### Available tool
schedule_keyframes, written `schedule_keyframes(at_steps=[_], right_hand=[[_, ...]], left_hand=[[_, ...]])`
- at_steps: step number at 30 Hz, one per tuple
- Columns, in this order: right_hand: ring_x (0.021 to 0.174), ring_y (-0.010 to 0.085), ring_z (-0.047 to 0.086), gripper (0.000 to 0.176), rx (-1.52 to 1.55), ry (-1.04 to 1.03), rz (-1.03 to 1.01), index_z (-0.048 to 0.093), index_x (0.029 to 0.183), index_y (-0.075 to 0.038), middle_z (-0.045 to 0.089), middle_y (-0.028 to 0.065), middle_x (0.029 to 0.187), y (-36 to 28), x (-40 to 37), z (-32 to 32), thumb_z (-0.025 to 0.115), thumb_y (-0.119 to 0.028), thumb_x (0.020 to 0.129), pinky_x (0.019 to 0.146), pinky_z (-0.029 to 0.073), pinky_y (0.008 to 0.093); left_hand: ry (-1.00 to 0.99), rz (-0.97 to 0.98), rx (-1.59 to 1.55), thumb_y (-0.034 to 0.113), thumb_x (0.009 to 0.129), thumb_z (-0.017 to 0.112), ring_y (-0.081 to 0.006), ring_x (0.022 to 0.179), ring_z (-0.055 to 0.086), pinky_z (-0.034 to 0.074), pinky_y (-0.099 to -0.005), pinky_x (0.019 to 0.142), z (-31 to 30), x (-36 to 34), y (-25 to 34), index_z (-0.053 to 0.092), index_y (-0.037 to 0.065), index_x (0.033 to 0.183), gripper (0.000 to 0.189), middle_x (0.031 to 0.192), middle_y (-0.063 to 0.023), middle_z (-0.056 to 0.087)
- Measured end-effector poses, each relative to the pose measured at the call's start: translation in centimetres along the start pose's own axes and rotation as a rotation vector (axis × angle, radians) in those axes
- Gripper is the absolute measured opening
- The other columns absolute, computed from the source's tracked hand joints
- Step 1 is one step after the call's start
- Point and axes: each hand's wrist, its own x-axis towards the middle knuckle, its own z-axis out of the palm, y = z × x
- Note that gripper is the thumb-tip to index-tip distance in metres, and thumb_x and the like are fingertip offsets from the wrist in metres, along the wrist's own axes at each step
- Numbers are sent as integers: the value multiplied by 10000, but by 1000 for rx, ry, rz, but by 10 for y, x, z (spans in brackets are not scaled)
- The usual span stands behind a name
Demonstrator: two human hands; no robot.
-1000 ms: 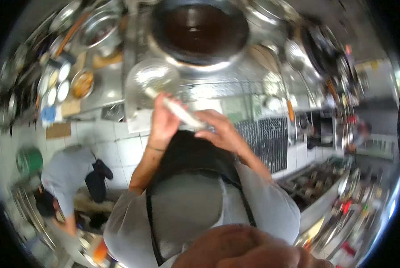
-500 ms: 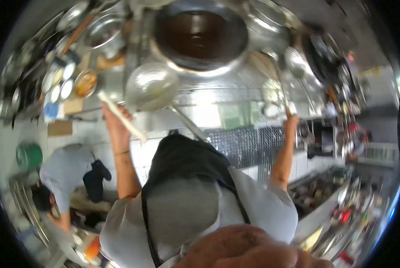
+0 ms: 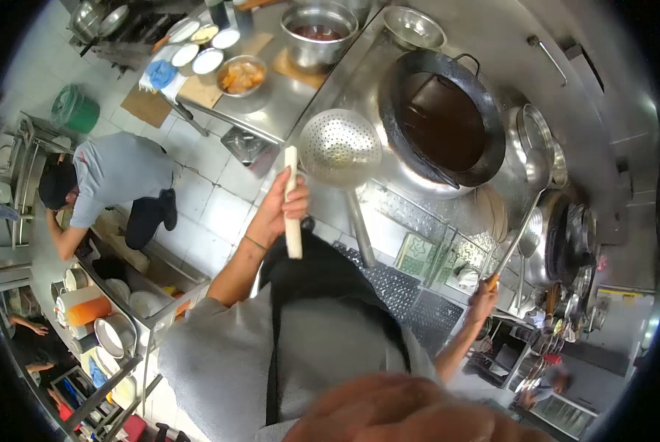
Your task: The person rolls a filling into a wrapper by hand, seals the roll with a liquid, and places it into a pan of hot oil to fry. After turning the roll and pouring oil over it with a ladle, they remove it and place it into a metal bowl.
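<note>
My left hand [image 3: 283, 200] is wrapped around a pale stick [image 3: 293, 239], which points up and down in the view and looks like wood. Just beyond it, a large perforated strainer [image 3: 341, 147] rests at the stove's edge, its long handle sticking out towards my apron. My right hand [image 3: 482, 300] grips the wooden end of a long-handled ladle [image 3: 538, 168]; the ladle's bowl lies to the right of the wok, by the stacked metal bowls. Dark brown liquid fills much of the big black wok [image 3: 395, 103], where a dark flat piece is partly sunk.
On the steel side table [image 3: 274, 110] stand a metal pot [image 3: 319, 37], a bowl of orange pieces [image 3: 241, 76] and several small white containers. A co-worker [image 3: 123, 173] bends over a counter at left, near a green bin [image 3: 75, 109]. Another person [image 3: 549, 387] is at lower right.
My view has turned, so the wok now appears further right and the side table nearer the middle. The stick in my left hand is now more upright and nearer the strainer. Both hands keep their hold.
</note>
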Motion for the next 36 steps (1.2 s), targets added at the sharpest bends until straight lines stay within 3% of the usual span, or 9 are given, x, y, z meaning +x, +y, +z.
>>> schedule_keyframes(at_steps=[5, 9, 13, 15, 22, 25, 29, 32, 36], right_hand=[[389, 84, 425, 228, 514, -242, 0, 517, 1200, -52, 515, 13, 754, -99, -16, 116, 589, -179, 1025, 332, 380, 233], [391, 79, 444, 524, 386, -554, -22, 416, 1487, -23, 526, 20, 783, -185, 0, 189, 593, -168, 1016, 304, 357, 243], [390, 79, 466, 379, 132, -781, -109, 544, 1345, 5, 534, 21, 747, -244, 2, 273, 594, -139, 998, 322, 358, 243], [400, 92, 493, 147, -108, -908, -173, 594, 1029, -12, 544, 26, 749, -276, 8, 319, 602, -151, 983, 333, 375, 266], [479, 225, 626, 231, -985, -919, -688, 627, 866, 123, 661, 176, 664, -313, 54, 503, 563, -99, 852, 459, 499, 398], [485, 192, 610, 155, -894, -1050, -414, 600, 810, 50, 642, 131, 660, -332, 60, 548, 589, -86, 884, 429, 477, 344], [488, 93, 479, 189, 191, -1046, 610, 454, 810, -66, 454, -17, 663, -362, 75, 569, 554, -37, 968, 397, 376, 215], [472, 105, 449, 156, 733, -1144, 1112, 436, 1097, 55, 405, 2, 674, -345, 126, 577, 504, -37, 992, 372, 371, 242], [430, 123, 423, 467, 896, -1145, 1160, 233, 1393, 113, 413, 34, 690, -354, 90, 513, 459, -45, 1017, 347, 375, 242]], left_hand=[[225, 27, 277, 416, 1039, 591, -61, 490, 365, 319, -243, 452, 24, 6, -5, 542, 167, 932, 276, 643, 67, 407], [203, -33, 316, 388, 1034, 610, -65, 489, 362, 321, -256, 443, 14, 3, -5, 476, 171, 896, 289, 620, 77, 377], [323, 152, 343, 345, 1030, 629, -50, 465, 331, 287, -235, 417, 19, -10, 6, 467, 174, 887, 276, 605, 87, 353], [431, 254, 390, 332, 1024, 641, -51, 463, 332, 297, -237, 419, 19, -21, 12, 463, 170, 884, 278, 605, 86, 346], [578, 426, 337, 314, 1041, 616, -47, 425, 330, 321, -229, 385, -9, -58, 33, 465, 185, 793, 318, 563, 87, 341], [615, 488, 332, 323, 1035, 624, -48, 426, 325, 319, -232, 384, -15, -70, 37, 451, 190, 785, 333, 564, 85, 342], [636, 560, 289, 325, 1021, 647, -51, 435, 325, 326, -234, 396, -20, -73, 41, 452, 191, 788, 332, 572, 87, 342], [633, 567, 246, 316, 1016, 655, -51, 437, 326, 323, -233, 399, -18, -72, 41, 458, 192, 791, 323, 574, 88, 345], [618, 543, 257, 309, 1014, 658, -50, 437, 326, 321, -231, 399, -12, -71, 47, 467, 192, 795, 313, 574, 90, 349]])
